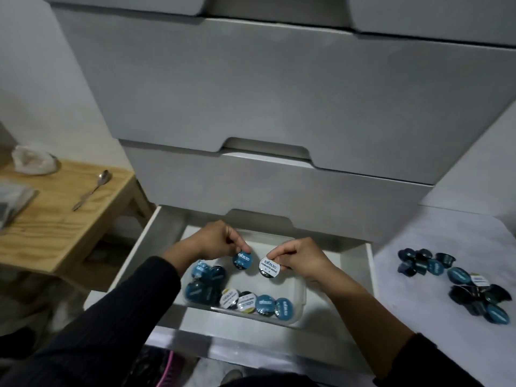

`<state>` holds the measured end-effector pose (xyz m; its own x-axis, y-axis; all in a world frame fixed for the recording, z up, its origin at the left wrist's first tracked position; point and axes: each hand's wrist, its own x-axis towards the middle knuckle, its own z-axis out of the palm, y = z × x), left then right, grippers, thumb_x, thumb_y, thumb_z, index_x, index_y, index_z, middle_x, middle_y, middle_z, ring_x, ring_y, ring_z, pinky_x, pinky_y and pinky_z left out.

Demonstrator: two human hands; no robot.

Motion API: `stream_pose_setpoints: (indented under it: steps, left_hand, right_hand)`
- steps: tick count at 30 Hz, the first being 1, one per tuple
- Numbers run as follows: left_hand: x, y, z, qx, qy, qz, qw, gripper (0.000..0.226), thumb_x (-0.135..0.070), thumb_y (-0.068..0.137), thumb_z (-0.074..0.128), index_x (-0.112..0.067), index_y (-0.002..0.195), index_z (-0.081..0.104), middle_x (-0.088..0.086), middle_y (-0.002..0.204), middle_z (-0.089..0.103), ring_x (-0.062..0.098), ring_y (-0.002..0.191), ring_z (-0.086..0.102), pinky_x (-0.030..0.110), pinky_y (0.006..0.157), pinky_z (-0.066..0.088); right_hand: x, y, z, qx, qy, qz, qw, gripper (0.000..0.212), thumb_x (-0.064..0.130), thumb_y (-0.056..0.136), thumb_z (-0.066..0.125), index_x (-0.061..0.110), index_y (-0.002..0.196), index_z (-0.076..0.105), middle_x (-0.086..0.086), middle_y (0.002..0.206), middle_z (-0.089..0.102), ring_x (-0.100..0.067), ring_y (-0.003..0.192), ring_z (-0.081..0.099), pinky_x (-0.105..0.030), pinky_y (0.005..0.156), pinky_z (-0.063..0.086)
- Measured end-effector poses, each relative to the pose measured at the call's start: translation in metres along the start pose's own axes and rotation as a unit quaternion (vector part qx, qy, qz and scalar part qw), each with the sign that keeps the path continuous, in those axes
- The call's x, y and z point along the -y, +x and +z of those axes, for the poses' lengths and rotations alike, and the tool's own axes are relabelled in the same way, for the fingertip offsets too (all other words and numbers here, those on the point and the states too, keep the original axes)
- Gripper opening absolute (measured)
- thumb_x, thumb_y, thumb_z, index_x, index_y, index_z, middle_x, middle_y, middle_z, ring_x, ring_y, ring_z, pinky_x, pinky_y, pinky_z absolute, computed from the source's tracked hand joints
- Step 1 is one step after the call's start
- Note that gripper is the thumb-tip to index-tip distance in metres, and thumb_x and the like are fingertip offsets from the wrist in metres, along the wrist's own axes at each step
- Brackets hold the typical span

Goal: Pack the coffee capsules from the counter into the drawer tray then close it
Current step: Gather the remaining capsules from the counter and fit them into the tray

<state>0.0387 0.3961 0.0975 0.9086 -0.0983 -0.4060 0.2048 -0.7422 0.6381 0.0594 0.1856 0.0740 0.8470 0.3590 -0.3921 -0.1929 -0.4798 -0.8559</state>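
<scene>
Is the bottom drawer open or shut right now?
Open: the bottom drawer is pulled out, exposing the tray with capsules inside.

I have one blue-lidded capsule (242, 259) in my left hand (220, 239) and one white-lidded capsule (269, 267) in my right hand (300, 258). In the tray (300, 296) I count about nine capsules, two of them white-lidded and the rest blue. A heap (458, 280) lies on the counter (435, 233), too jumbled to count exactly, with one white lid showing. One spoon (93, 188) sits on the wooden table (55, 227).
</scene>
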Motion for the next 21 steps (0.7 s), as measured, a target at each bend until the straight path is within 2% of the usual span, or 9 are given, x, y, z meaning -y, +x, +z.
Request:
stream_pose_setpoints:
  steps: [4, 9, 14, 19, 21]
  left_hand:
    - [0.024, 0.018, 0.003, 0.046, 0.019, 0.008, 0.999, 0.019, -0.009, 0.084, 0.063, -0.023, 0.089, 0.075, -0.003, 0.098, 0.074, 0.005, 0.089, 0.064, 0.022, 0.090, 0.050]
    - [0.039, 0.032, 0.009, 0.073, 0.025, 0.009, 0.997, 0.021, -0.010, 0.086, 0.059, -0.023, 0.089, 0.075, -0.008, 0.086, 0.070, 0.001, 0.078, 0.060, 0.018, 0.078, 0.047]
    - [0.051, 0.038, 0.012, 0.110, 0.035, 0.013, 0.993, 0.021, -0.010, 0.084, 0.061, -0.025, 0.088, 0.075, -0.009, 0.087, 0.070, 0.004, 0.084, 0.060, 0.019, 0.082, 0.046]
    - [0.054, 0.040, 0.014, 0.132, 0.038, 0.028, 0.990, 0.019, -0.010, 0.082, 0.065, -0.026, 0.086, 0.075, -0.007, 0.090, 0.072, 0.003, 0.083, 0.060, 0.020, 0.084, 0.048]
    - [0.053, 0.040, 0.015, 0.135, 0.032, 0.030, 0.990, 0.017, -0.011, 0.081, 0.066, -0.024, 0.087, 0.075, -0.006, 0.090, 0.072, 0.005, 0.086, 0.061, 0.022, 0.088, 0.049]
  right_hand:
    - [-0.007, 0.015, 0.023, -0.036, -0.027, 0.048, 0.998, 0.033, 0.001, 0.081, 0.062, 0.025, 0.061, 0.072, -0.004, 0.081, 0.074, -0.024, 0.086, 0.069, -0.037, 0.083, 0.058]
    - [-0.013, 0.024, 0.036, -0.044, -0.010, 0.083, 0.996, 0.023, -0.003, 0.082, 0.060, 0.013, 0.071, 0.073, -0.012, 0.082, 0.070, -0.023, 0.082, 0.067, -0.035, 0.081, 0.058]
    - [-0.017, 0.030, 0.043, -0.034, -0.036, 0.094, 0.994, 0.027, -0.006, 0.078, 0.059, 0.014, 0.069, 0.074, -0.010, 0.076, 0.070, -0.022, 0.073, 0.064, -0.033, 0.076, 0.058]
    - [-0.016, 0.028, 0.042, -0.006, -0.015, 0.095, 0.995, 0.011, -0.007, 0.075, 0.066, -0.001, 0.082, 0.072, -0.010, 0.070, 0.066, -0.014, 0.061, 0.060, -0.017, 0.059, 0.055]
    - [-0.016, 0.026, 0.041, 0.007, -0.013, 0.094, 0.995, 0.013, -0.008, 0.075, 0.065, -0.007, 0.087, 0.069, -0.009, 0.069, 0.064, -0.012, 0.059, 0.058, -0.013, 0.053, 0.051]
